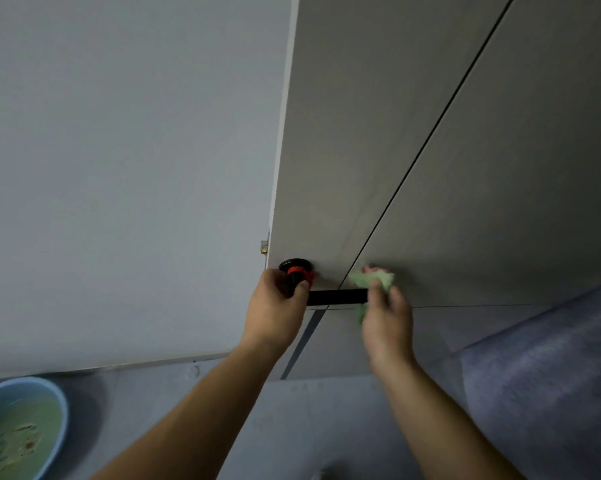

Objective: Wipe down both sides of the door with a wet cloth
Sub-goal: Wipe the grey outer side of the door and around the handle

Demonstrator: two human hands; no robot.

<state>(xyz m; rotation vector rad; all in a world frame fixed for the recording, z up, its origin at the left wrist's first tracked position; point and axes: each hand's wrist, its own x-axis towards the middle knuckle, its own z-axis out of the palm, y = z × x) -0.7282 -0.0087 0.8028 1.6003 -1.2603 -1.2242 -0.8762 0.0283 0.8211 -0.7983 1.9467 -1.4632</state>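
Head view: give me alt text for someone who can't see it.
A person's left hand grips the base of a black door handle while the right hand presses a green cloth against the handle's far end. The grey door stands open, edge toward the camera. A blue basin of cloudy water sits on the floor at lower left.

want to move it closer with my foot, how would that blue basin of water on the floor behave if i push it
The blue basin looks fairly full of cloudy greenish water, so it is probably heavy for its size and apt to slosh. It seems wide and low, so tipping looks unlikely. On the smooth-looking floor it may slide readily; a slow push seems safest.
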